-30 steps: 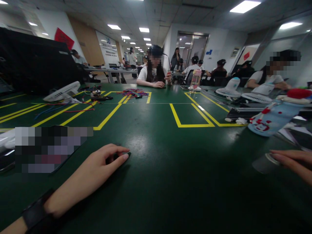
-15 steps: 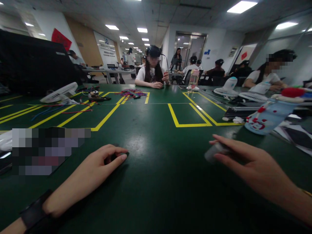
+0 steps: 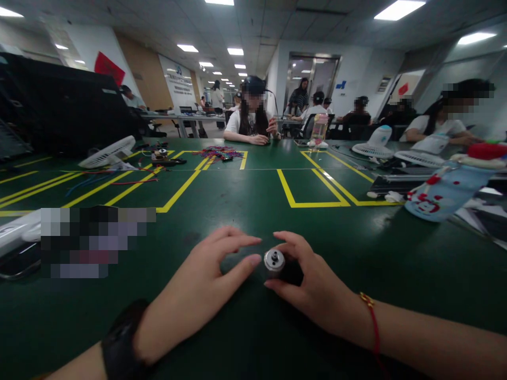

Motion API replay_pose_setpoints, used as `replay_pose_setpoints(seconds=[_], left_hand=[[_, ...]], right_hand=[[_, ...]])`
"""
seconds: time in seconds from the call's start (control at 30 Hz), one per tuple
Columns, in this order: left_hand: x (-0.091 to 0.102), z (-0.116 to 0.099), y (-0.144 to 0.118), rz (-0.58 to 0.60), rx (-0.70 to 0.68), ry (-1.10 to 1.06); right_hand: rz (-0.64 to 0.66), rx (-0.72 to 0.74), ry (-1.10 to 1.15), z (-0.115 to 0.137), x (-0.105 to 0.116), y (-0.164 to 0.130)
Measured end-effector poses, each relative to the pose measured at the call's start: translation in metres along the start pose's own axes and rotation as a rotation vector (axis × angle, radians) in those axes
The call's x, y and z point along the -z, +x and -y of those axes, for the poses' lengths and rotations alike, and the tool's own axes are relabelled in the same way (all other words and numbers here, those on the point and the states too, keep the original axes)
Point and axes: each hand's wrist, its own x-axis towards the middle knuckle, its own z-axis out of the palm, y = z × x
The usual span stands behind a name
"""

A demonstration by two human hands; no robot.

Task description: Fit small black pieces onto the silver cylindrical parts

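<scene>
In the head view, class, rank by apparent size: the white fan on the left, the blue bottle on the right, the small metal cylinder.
1. blue bottle
2. white fan, farther away, so unsure
3. metal cylinder, held in the right hand

An open-plan office turned workroom; ceiling panel lights (image 3: 398, 9) run over long green tables (image 3: 245, 211) marked with yellow tape (image 3: 312, 203); seated people (image 3: 251, 119) work at piles of coloured wires (image 3: 217, 153); desk fans (image 3: 109, 153) stand about.
</scene>
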Motion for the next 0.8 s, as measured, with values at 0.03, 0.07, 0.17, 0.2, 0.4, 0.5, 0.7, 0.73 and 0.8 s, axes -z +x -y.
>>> replay_pose_setpoints(seconds=[0.03, 0.07, 0.17, 0.2, 0.4, 0.5, 0.7, 0.73, 0.8], left_hand=[[-0.005, -0.011, 0.004, 0.027, -0.045, -0.033], [-0.009, -0.019, 0.008, 0.038, -0.070, -0.062], [-0.012, -0.024, 0.013, -0.018, -0.059, -0.116], [-0.012, -0.021, 0.013, -0.040, -0.038, -0.121], [-0.025, 0.012, 0.007, 0.113, -0.013, 0.050], [-0.029, 0.016, 0.008, 0.168, -0.031, 0.105], [0.015, 0.037, -0.004, 0.043, 0.133, 0.034], [0.025, 0.045, -0.008, 0.013, 0.191, 0.047], [0.042, 0.063, -0.016, -0.024, 0.285, 0.062]], right_hand=[[0.003, -0.001, 0.018, 0.000, 0.000, 0.000], [0.004, -0.002, 0.027, 0.000, 0.001, 0.001], [0.001, -0.007, 0.000, 0.002, 0.005, 0.001], [0.001, -0.005, -0.021, 0.002, 0.008, 0.000], [0.000, -0.005, -0.075, 0.003, 0.013, -0.004], [-0.043, 0.024, -0.093, 0.003, 0.013, -0.005], [-0.307, 0.029, -0.304, -0.029, 0.061, -0.034], [-0.362, -0.009, -0.372, -0.040, 0.077, -0.044], [-0.439, -0.131, -0.517, -0.065, 0.110, -0.069]])
